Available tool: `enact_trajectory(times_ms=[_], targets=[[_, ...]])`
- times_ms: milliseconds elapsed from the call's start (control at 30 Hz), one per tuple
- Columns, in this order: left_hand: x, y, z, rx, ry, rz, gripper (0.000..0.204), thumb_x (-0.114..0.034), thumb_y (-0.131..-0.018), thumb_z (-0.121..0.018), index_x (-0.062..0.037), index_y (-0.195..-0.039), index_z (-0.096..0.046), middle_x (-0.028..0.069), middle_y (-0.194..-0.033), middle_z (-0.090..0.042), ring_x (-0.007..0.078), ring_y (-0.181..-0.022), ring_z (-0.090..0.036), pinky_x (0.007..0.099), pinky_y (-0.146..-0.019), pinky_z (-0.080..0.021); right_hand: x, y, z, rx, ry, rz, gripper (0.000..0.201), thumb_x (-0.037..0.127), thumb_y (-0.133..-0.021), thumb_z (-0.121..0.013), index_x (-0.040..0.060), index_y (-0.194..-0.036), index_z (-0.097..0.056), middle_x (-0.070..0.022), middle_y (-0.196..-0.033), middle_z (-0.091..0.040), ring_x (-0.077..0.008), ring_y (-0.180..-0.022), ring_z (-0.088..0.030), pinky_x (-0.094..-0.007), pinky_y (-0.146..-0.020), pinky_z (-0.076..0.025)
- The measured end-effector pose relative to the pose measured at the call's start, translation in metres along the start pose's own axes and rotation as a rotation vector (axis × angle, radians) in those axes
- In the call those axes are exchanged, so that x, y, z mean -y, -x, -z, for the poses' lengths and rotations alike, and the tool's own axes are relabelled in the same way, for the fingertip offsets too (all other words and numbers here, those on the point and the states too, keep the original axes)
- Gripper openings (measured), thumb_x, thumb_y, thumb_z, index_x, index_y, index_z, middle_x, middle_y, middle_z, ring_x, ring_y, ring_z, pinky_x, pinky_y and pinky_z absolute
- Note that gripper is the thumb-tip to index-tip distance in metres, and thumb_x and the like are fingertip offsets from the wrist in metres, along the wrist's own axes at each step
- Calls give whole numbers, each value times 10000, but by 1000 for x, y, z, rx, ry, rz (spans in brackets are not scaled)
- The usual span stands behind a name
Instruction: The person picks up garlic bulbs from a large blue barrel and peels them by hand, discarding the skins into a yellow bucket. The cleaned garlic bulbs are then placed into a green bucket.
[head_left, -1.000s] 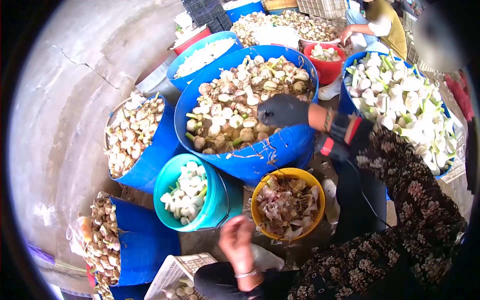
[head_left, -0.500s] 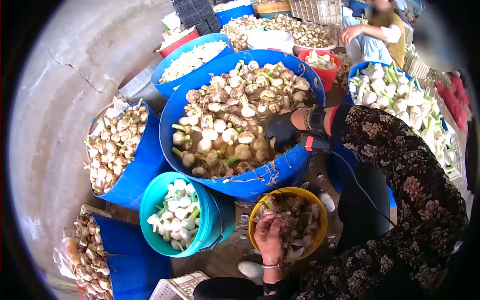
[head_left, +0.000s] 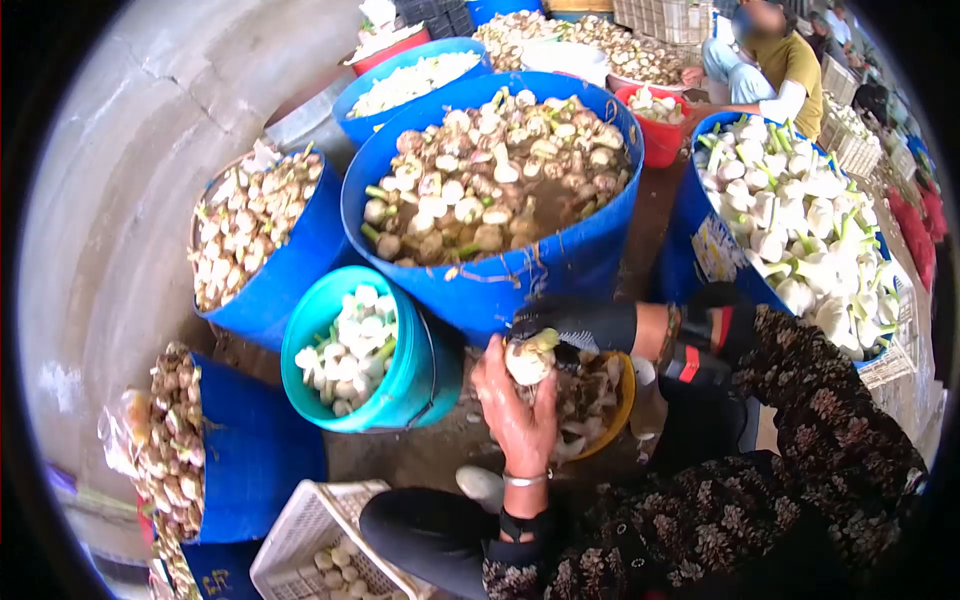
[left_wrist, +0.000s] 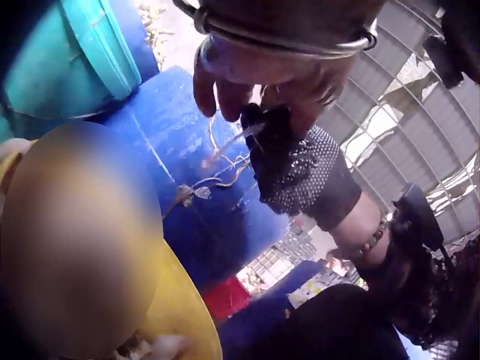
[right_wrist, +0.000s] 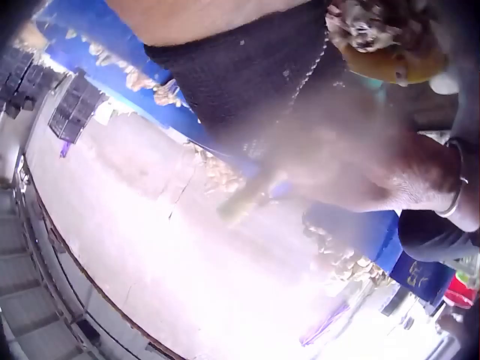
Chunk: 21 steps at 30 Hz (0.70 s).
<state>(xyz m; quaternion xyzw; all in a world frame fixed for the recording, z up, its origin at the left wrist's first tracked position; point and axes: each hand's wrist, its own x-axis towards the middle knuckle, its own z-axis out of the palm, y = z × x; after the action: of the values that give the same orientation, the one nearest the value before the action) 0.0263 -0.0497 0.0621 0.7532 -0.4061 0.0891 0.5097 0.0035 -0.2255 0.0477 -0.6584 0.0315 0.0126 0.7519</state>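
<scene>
A whitish garlic bulb [head_left: 528,362] with a short green stem is between both hands, over the yellow bucket [head_left: 622,410] of peelings. My bare left hand [head_left: 515,415] grips it from the near left, thumb on one side and fingers on the other. From the far right, my black-gloved right hand [head_left: 580,322] holds the same bulb, its fingertips partly hidden behind it. In the left wrist view the gloved fingers [left_wrist: 274,142] meet the left hand's fingers [left_wrist: 229,94]. The right wrist view is blurred around the hands.
Ahead stands a large blue tub [head_left: 600,245] of garlic in brownish water. A turquoise bucket [head_left: 425,350] of cleaned bulbs is at left, a blue barrel [head_left: 715,245] of white bulbs at right. A white crate [head_left: 285,520] sits lower left. Another person [head_left: 790,65] sits at back right.
My right hand has come out of the tub's water toward me with a garlic bulb. My left hand went down to the yellow bucket, then rose to meet the bulb.
</scene>
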Motion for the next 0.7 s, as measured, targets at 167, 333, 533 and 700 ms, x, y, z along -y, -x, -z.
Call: enact_trajectory(times_ms=[167,333,533,700], targets=[[14,40,4,38,126,105,585,-109,-759,-720,19,-1258,-441,177,-1065,-521,314,-970,-520,387,-865,-422,-41,18,-24,-30,179,90,288,268,-952,-441,47,-926,-624,1,-659,-576,-85,-522,-529,-240,-478,-437],[11,50,1,-6,454,350,537,-144,-790,-715,27,-1233,-465,175,-1079,-592,233,-964,-585,343,-865,-458,-10,40,-10,-26,493,195,272,123,-935,-525,-8,-1172,-552,-72,-1008,-623,-99,-917,-559,-264,-749,-479],[8,44,2,28,133,194,597,-86,-741,-717,16,-1260,-439,215,-1111,-556,336,-995,-564,391,-858,-455,-13,50,-23,97,419,232,263,118,-947,-496,-8,-1177,-518,-56,-1019,-602,-97,-936,-532,-263,-793,-464],[7,41,-4,11,-85,101,628,-9,-686,-708,4,-1252,-437,201,-1027,-522,381,-935,-526,408,-828,-435,0,53,-27,102,189,-113,235,117,-940,-501,12,-1150,-514,-51,-947,-589,-88,-904,-523,-266,-761,-465]])
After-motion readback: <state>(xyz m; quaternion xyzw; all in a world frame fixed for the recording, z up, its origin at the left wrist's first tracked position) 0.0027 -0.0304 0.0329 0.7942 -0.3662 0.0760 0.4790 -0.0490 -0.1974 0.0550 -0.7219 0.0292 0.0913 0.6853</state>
